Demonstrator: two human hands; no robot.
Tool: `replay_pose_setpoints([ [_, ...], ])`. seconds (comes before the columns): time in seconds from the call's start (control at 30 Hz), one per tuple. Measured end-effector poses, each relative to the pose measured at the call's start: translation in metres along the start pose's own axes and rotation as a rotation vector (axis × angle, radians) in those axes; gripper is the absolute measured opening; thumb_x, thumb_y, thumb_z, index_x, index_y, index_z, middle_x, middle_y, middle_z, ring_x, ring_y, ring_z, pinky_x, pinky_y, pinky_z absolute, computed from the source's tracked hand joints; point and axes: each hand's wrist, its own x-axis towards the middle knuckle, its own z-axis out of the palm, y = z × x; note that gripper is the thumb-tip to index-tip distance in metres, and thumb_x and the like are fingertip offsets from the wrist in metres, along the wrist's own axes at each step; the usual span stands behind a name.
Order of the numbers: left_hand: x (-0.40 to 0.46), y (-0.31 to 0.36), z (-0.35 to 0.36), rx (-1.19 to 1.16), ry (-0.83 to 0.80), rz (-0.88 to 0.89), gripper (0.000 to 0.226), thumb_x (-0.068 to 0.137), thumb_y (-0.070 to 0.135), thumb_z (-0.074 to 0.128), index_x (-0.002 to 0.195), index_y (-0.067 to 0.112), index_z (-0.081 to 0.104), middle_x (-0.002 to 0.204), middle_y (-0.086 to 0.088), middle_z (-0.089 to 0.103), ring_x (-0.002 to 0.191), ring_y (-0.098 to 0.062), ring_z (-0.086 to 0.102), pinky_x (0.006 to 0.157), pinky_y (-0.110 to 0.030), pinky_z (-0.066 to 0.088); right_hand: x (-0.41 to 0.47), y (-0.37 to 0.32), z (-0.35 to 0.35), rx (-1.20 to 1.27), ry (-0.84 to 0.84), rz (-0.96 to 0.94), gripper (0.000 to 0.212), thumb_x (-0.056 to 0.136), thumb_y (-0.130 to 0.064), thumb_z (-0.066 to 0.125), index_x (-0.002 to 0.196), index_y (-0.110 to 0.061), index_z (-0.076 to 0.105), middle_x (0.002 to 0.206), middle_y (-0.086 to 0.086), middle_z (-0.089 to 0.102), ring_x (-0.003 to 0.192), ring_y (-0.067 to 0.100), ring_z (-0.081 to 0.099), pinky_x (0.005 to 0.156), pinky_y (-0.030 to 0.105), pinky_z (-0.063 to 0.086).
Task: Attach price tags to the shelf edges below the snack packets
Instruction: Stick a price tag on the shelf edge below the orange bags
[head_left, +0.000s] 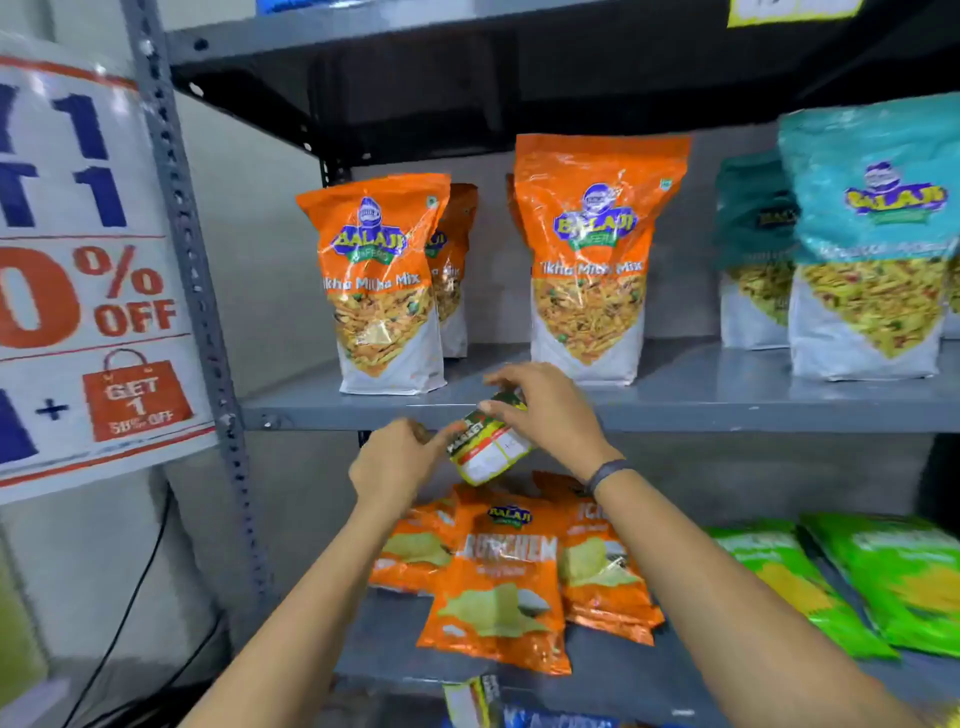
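I hold a price tag (488, 441) in front of the grey shelf edge (727, 415), just below the orange Tikha Mitha Mix packets (387, 291) that stand on that shelf. My right hand (545, 410) comes over the top of the tag, with my fingers curled onto its upper end, and my left hand (397, 460) meets it from the lower left, pinching at the tag's near corner. So both hands are together on the one tag, which sits tilted, its white price panel facing down and toward me. Whether it already touches the shelf edge I cannot tell, as my right hand covers that spot.

The tag looks like thin printed card or sticker stock: very light, bendy, easy to crease, and glossy enough to slide between fingertips. I judge it best held by the edges and corners, not across the face, so the print stays clean and any sticky back stays free. It would take only a light pinch, then a flat press along its length against the steel lip.

On the lower shelf, orange chip packets (498, 577) lie flat beneath my wrists, and another tag (470, 701) rests at the bottom edge.
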Motion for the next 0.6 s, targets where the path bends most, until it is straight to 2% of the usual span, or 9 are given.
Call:
replay_pose_setpoints([
  [0.07,-0.001,-0.006,0.005,-0.027,0.023,0.023,0.057,0.077,0.067,0.056,0.061,0.012,0.056,0.071,-0.014,0.066,0.076,-0.033,0.063,0.057,-0.031,0.037,0.002,0.000,0.005,-0.068,0.064,0.027,0.022,0.084,-0.030,0.067,0.101,-0.018,0.069,0.102,0.008,0.068,0.101,0.025,0.057,0.079,0.036,0.048],
  [0.17,-0.003,-0.007,0.016,-0.333,-0.089,0.093,0.043,0.083,0.048,0.064,0.069,0.007,0.064,0.067,-0.012,0.068,0.068,-0.029,0.064,0.057,-0.037,0.046,0.003,0.002,0.011,-0.111,0.123,0.095,0.012,0.083,-0.028,0.066,0.091,-0.021,0.070,0.099,0.005,0.068,0.097,0.024,0.058,0.069,0.031,0.042],
  [0.27,0.000,-0.003,0.017,-0.552,-0.124,0.085,0.031,0.088,0.031,0.063,0.059,0.018,0.059,0.076,-0.020,0.072,0.075,-0.035,0.069,0.070,-0.051,0.056,0.006,0.000,0.011,-0.097,0.102,0.146,0.008,0.083,-0.027,0.067,0.087,-0.022,0.071,0.096,0.003,0.071,0.093,0.023,0.061,0.066,0.030,0.041],
  [0.37,0.005,-0.002,0.013,-0.561,-0.164,0.118,0.034,0.091,0.023,0.059,0.058,0.022,0.055,0.078,-0.018,0.071,0.077,-0.033,0.068,0.069,-0.047,0.054,0.014,0.001,0.006,-0.065,0.011,0.200,0.006,0.082,-0.026,0.068,0.085,-0.021,0.071,0.081,-0.002,0.064,0.085,0.020,0.061,0.062,0.028,0.040],
  [0.47,0.007,0.001,0.001,-0.572,-0.204,0.152,0.033,0.092,0.021,0.057,0.060,0.023,0.057,0.088,-0.023,0.072,0.076,-0.025,0.064,0.070,-0.042,0.051,0.020,0.000,0.000,-0.034,-0.059,0.198,0.010,0.081,-0.024,0.070,0.087,-0.017,0.073,0.064,-0.012,0.051,0.073,0.014,0.052,0.052,0.024,0.035],
  [0.53,0.010,0.001,-0.007,-0.532,-0.229,0.195,0.025,0.093,0.024,0.057,0.068,0.022,0.060,0.094,-0.022,0.073,0.080,-0.026,0.065,0.077,-0.048,0.054,0.020,0.001,-0.002,0.001,-0.041,0.204,0.010,0.080,-0.023,0.071,0.085,-0.014,0.073,0.058,-0.015,0.047,0.066,0.011,0.049,0.051,0.024,0.034],
  [0.6,0.015,-0.001,-0.012,-0.389,-0.226,0.264,0.021,0.092,0.033,0.056,0.086,0.014,0.065,0.095,-0.016,0.073,0.085,-0.028,0.066,0.075,-0.047,0.054,0.013,0.003,-0.001,0.030,0.003,0.209,0.009,0.078,-0.022,0.073,0.080,-0.013,0.071,0.057,-0.012,0.050,0.060,0.011,0.049,0.056,0.027,0.039],
])
